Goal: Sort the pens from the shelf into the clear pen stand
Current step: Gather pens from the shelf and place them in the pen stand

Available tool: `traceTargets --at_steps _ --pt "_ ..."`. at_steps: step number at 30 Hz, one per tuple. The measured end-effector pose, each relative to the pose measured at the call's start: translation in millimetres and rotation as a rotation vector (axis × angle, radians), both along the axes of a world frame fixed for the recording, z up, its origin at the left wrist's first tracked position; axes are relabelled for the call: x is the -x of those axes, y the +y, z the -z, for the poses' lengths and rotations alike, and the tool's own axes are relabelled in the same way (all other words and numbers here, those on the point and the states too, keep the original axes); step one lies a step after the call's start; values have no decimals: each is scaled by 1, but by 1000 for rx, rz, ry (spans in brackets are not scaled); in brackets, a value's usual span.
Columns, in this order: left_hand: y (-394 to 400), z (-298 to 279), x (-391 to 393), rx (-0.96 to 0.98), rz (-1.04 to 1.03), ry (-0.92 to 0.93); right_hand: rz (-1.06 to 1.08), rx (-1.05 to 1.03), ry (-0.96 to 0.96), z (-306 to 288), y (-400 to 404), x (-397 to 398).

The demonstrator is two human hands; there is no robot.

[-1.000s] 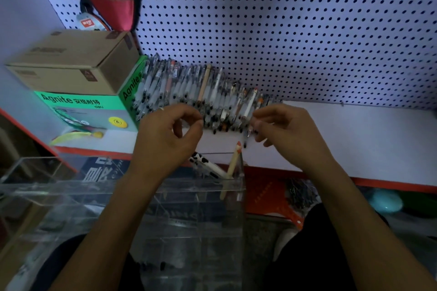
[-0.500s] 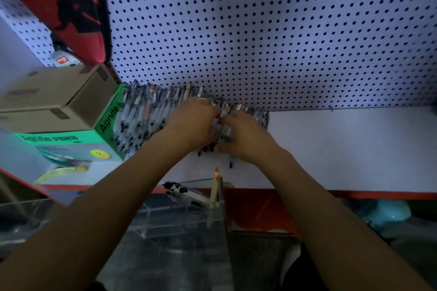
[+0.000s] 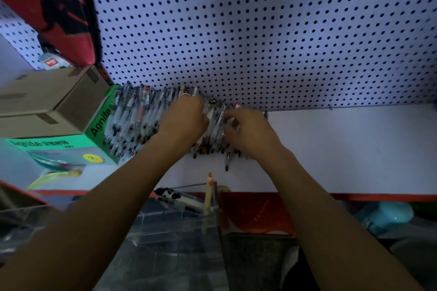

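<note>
Head view, going left to right: a brown cardboard box (image 3: 47, 99) sits on top of a green Agnite box (image 3: 68, 149) over at 9 o'clock, with a red and black bag (image 3: 47, 7) hanging at 10 o'clock against the white pegboard (image 3: 260, 30). Just right of the green box is the big pile of pens (image 3: 134, 118), lying side by side on the white shelf (image 3: 343, 149) right up against the pegboard. Left hand (image 3: 184, 120) is down on the middle of the pile, fingers curled into the pens, but I can't tell if it's actually got one pinched. Right hand (image 3: 248, 130) is just beside it on the pile's right end, fingers bent down among the pens, same deal, grip is hidden. Down at 6 o'clock the clear pen stand (image 3: 177, 227) sits below the shelf edge with a cow-print pen (image 3: 175, 196) lying slanted in it and a beige pen with an orange top (image 3: 209, 194) standing nearly upright.
</note>
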State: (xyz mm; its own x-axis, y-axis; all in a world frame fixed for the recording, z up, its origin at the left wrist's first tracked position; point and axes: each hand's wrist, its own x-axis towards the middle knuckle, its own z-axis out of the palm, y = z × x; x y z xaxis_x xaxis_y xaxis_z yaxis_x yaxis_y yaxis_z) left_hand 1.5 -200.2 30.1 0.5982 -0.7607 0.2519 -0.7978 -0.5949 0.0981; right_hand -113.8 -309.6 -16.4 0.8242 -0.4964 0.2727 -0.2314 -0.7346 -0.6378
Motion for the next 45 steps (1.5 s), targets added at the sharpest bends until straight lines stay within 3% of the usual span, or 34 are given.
traceTargets --at_steps 9,11,15,21,23,26,30,34,42,45 --pt "49 -26 20 740 -40 178 152 -342 -208 -33 4 16" --pt "68 -28 28 909 -91 363 122 -471 -264 -44 14 28" --pt "100 -25 44 1157 -252 920 27 -670 -251 -49 41 43" --pt "135 -17 50 1449 -434 1562 17 -700 -279 -47 64 45" --pt "143 -15 54 1481 -434 1712 25 -738 -292 -49 68 45" --pt "153 -9 59 1364 -368 1838 48 -755 -271 -49 74 44" --pt "161 -6 62 1184 -241 1804 15 -856 -186 -48 83 42" --pt "169 -5 61 971 -150 1566 -65 -1017 -125 -46 92 40" --pt "163 7 73 711 5 963 -161 -835 -88 -41 96 39" --pt "158 12 74 700 4 856 -191 -685 -21 -37 94 43"
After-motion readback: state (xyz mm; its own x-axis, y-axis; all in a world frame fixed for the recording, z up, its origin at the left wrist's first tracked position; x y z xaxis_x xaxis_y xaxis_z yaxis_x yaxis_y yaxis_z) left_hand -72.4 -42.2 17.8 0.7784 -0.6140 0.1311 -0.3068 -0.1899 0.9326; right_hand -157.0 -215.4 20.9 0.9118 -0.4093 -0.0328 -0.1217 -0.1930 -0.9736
